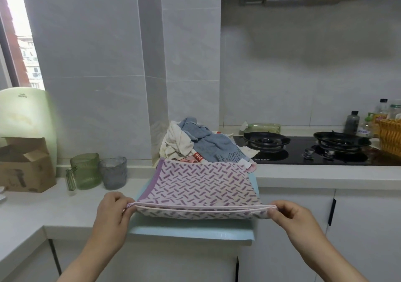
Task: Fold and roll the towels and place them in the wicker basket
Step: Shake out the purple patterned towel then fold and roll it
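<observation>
Both forearms reach forward, left hand (112, 213) and right hand (291, 217) each pinching a near corner of the folded purple towel (199, 186), in front of the towel pile (201, 143).

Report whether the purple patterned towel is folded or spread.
Folded double, not rolled: two hemmed edges of the towel lie stacked at the near side, left hand and right hand pinching the corners.

No legible text, hob label (262, 159) (blurred)

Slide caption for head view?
Left hand and right hand pinch the near corners of a purple-patterned towel; towel pile behind, wicker basket far right.
</observation>
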The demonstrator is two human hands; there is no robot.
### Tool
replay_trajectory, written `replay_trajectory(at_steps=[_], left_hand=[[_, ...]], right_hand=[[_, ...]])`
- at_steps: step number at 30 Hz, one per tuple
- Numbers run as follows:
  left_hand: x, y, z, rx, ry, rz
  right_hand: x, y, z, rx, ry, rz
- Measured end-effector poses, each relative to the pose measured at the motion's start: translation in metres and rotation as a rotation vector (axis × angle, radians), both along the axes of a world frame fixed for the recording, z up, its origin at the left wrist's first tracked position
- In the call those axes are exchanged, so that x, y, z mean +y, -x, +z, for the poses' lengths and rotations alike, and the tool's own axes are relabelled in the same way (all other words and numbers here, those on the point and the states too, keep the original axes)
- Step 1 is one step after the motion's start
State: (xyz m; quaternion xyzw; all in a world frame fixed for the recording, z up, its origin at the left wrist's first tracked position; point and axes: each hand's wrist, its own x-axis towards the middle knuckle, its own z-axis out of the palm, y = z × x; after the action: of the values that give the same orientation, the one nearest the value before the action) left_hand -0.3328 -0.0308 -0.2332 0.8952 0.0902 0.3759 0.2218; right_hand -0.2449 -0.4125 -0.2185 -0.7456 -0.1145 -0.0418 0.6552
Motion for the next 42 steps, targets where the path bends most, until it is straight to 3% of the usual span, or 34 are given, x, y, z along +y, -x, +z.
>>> replay_trajectory(at_steps=[3,9,14,21,29,42], left_hand=[[-0.005,0.006,0.001,-0.015,0.128,-0.05],[-0.02,0.01,0.009,-0.086,0.596,-0.07],[-0.026,0.026,0.021,-0.147,0.562,-0.069],[-0.028,0.057,0.028,-0.009,0.568,-0.133],[-0.022,0.07,0.034,-0.103,0.482,-0.077],[0.007,-0.037,0.045,0.133,0.548,-0.021]], right_hand=[[-0.003,-0.001,0.001,0.005,-0.005,0.014],[-0.004,0.002,0.007,0.013,-0.044,0.003],[-0.01,0.012,0.016,-0.022,-0.091,-0.008],[-0.022,0.033,0.027,-0.038,-0.084,-0.02],[-0.029,0.048,0.034,-0.037,-0.03,0.032],[0.012,-0.07,0.023,0.073,0.128,-0.018]])
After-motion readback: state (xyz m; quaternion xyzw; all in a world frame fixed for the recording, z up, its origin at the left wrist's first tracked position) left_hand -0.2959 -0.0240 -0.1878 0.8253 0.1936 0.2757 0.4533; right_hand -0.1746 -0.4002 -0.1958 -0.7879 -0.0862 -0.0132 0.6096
